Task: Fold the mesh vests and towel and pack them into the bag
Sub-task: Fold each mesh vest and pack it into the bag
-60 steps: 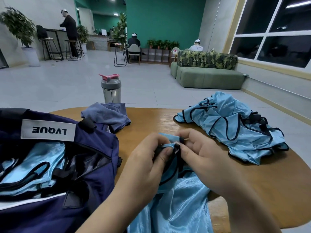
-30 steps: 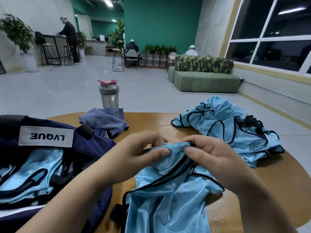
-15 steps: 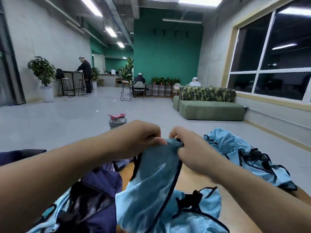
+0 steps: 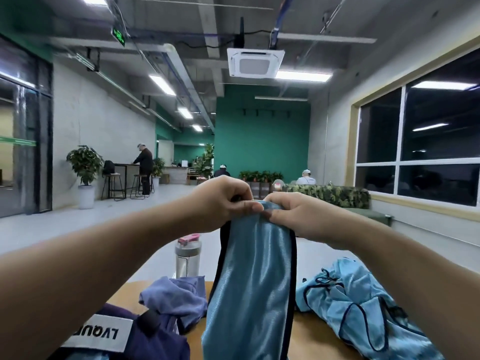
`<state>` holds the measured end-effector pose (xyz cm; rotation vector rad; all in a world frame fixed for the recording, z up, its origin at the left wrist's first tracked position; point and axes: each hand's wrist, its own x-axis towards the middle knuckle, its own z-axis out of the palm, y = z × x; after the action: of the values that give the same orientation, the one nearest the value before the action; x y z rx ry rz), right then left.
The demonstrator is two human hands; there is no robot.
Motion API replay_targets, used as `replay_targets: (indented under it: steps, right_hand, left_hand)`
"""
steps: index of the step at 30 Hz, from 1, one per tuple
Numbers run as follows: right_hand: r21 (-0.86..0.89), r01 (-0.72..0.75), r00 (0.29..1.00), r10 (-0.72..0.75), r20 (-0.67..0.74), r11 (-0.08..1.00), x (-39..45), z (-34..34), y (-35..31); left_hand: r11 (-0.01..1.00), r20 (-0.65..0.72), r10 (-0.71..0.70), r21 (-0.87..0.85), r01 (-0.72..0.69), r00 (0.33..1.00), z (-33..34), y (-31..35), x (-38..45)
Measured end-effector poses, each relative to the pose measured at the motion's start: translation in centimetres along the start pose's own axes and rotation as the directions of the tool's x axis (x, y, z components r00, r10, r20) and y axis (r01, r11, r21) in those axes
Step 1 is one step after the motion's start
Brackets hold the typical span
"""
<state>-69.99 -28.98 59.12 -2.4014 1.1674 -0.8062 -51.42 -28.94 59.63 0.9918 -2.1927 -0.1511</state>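
Note:
A light blue mesh vest (image 4: pixel 253 276) with dark trim hangs straight down in front of me, held high above the table. My left hand (image 4: pixel 223 197) and my right hand (image 4: pixel 293 213) pinch its top edge side by side, thumbs nearly touching. A pile of more blue vests (image 4: pixel 361 307) lies on the wooden table (image 4: pixel 309 331) at the right. The bluish-purple towel (image 4: pixel 176 297) lies crumpled behind the navy bag (image 4: pixel 145 341), which shows a white label at the lower left. The bag's inside is out of view.
A grey shaker bottle (image 4: pixel 187 255) with a pink lid stands at the table's far edge, behind the towel. Beyond are a tiled floor, a green sofa (image 4: pixel 363 206) at the right, and people far off at a counter and seats.
Both hands have lifted the vest from the table to eye height, so it now hangs full length. The view has tilted upward, showing the ceiling and less of the bag.

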Motion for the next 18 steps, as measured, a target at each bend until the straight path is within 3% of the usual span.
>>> replay_targets:
  steps: [3, 7, 10, 13, 18]
  right_hand:
    - [-0.211, 0.060, 0.993, -0.079, -0.086, 0.976, 0.2, -1.6, -1.6]
    - [-0.239, 0.026, 0.997, -0.041, -0.059, 0.971, 0.5, -2.9, -3.5]
    - [-0.150, -0.074, 0.995, 0.084, 0.056, 0.986, 1.1, -2.9, -4.3]
    - [-0.094, -0.188, 0.981, 0.191, 0.026, 0.978, 1.5, -1.9, -4.6]
    - [-0.075, -0.148, 0.989, 0.148, -0.009, 0.986, 1.4, -1.3, -3.6]
  left_hand:
    - [1.000, -0.037, 0.020, -0.005, -0.020, 0.999, -1.0, 0.7, 0.5]
    - [0.997, -0.038, 0.044, 0.063, -0.041, 0.998, -1.6, 1.3, 0.7]
    - [0.991, -0.028, 0.053, 0.124, -0.049, 0.998, -1.7, 1.4, 0.5]
    - [0.987, -0.024, 0.063, 0.150, -0.058, 0.998, -1.7, 1.5, 0.3]
    - [0.978, -0.034, 0.076, 0.199, -0.068, 0.997, -1.4, 0.9, -0.1]
